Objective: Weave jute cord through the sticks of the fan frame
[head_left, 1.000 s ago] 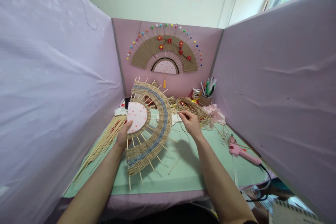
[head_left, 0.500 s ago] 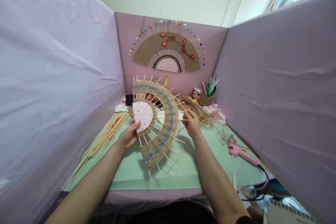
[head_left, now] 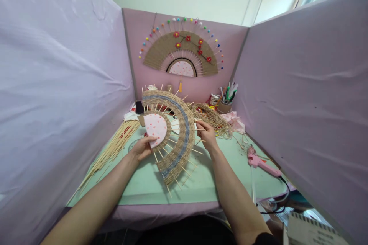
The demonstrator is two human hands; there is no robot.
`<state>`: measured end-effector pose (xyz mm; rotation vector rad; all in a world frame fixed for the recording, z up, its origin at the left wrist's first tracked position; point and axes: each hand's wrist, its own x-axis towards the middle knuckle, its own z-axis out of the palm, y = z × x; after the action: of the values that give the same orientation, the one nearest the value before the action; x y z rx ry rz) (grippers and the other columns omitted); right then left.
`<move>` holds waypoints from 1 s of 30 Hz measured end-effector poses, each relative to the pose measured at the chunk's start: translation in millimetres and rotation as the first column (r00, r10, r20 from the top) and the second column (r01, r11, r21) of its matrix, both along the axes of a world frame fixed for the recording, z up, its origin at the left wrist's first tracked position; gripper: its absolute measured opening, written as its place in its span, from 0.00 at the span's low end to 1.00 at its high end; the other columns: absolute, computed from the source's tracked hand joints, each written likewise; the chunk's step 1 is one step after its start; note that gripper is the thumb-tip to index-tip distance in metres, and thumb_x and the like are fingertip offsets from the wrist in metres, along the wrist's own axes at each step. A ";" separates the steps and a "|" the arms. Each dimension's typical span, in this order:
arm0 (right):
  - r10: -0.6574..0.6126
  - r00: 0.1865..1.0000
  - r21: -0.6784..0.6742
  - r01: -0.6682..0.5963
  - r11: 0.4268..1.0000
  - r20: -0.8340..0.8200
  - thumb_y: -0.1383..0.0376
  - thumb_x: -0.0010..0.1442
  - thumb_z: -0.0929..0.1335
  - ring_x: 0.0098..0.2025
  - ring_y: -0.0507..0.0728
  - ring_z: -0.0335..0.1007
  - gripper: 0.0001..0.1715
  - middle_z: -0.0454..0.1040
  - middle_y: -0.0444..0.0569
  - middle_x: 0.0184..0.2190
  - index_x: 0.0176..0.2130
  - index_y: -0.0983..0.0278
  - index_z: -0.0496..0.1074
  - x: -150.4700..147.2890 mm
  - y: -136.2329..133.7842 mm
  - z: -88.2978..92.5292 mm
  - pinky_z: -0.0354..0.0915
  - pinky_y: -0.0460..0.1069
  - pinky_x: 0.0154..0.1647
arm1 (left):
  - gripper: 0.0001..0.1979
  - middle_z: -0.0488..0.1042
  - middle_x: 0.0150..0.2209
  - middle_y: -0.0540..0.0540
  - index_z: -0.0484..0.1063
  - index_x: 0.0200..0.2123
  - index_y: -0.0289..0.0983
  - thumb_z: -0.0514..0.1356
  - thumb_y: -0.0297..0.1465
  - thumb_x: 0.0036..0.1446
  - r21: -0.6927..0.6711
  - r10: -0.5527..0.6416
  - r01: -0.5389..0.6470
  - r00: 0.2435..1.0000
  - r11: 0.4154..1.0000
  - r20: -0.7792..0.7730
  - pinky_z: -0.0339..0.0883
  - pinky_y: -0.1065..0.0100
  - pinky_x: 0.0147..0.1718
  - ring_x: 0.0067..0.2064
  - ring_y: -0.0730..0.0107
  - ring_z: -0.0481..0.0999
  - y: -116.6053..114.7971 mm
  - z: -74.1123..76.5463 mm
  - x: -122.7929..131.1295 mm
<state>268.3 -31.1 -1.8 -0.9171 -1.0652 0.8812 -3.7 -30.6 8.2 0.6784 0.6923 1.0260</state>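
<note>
A half-round woven fan (head_left: 186, 122) of tan twine with a blue band is held up over the table, its straight side to the left. Thin wooden sticks radiate through it and poke out past the outer rim. My left hand (head_left: 143, 148) grips the lower part of its pink spotted half-disc (head_left: 156, 127), thumb on the front and the other fingers behind. At the right rim, my right hand (head_left: 207, 134) is closed in a pinch around the stick ends; whether a strand of twine is also between the fingertips is too small to tell.
Loose sticks (head_left: 115, 145) lie at the left. Behind the fan are a twine bundle (head_left: 214, 120) and a tool cup (head_left: 224, 106). A pink glue gun (head_left: 263, 164) rests at the right with its cord over the edge. A finished fan (head_left: 161, 51) hangs on the back panel.
The fan has tilted slightly, its lower end shifting a little to the right. Both hands keep nearly the same places on it. The whole view has shifted slightly.
</note>
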 end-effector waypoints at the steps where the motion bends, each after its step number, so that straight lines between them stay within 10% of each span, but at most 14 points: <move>1: 0.017 1.000 0.008 -0.017 1.000 -0.007 0.53 0.48 0.72 0.20 0.47 0.47 0.20 0.59 0.39 0.19 0.38 0.62 0.77 -0.2 -0.3 -0.8 0.47 0.45 0.20 | 0.28 0.79 0.41 0.35 0.67 0.55 0.30 0.57 0.15 0.48 0.010 0.011 -0.011 1.000 1.000 0.001 0.75 0.59 0.43 0.39 0.58 0.80 -0.1 0.4 0.4; 24: -0.191 0.982 0.103 0.189 0.977 0.011 0.53 0.52 0.71 0.22 0.48 0.50 0.16 0.60 0.41 0.20 0.33 0.64 0.75 6.7 -7.7 5.4 0.47 0.46 0.22 | 0.30 0.78 0.46 0.39 0.65 0.56 0.35 0.58 0.14 0.49 0.119 0.145 -0.152 0.987 0.981 0.062 0.74 0.61 0.46 0.41 0.61 0.80 7.2 -1.2 -0.2; 30: -0.090 0.991 0.077 0.082 0.994 0.101 0.54 0.52 0.70 0.22 0.48 0.50 0.17 0.60 0.42 0.20 0.35 0.65 0.77 5.6 -9.7 4.8 0.47 0.46 0.21 | 0.29 0.78 0.45 0.38 0.65 0.57 0.33 0.57 0.14 0.50 0.125 0.142 -0.156 0.983 0.980 0.114 0.74 0.61 0.45 0.41 0.62 0.80 8.6 0.3 -2.9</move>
<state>274.0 -40.8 3.0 -0.9493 -1.1319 0.7249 -6.6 -22.1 8.6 0.6906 0.5933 1.2465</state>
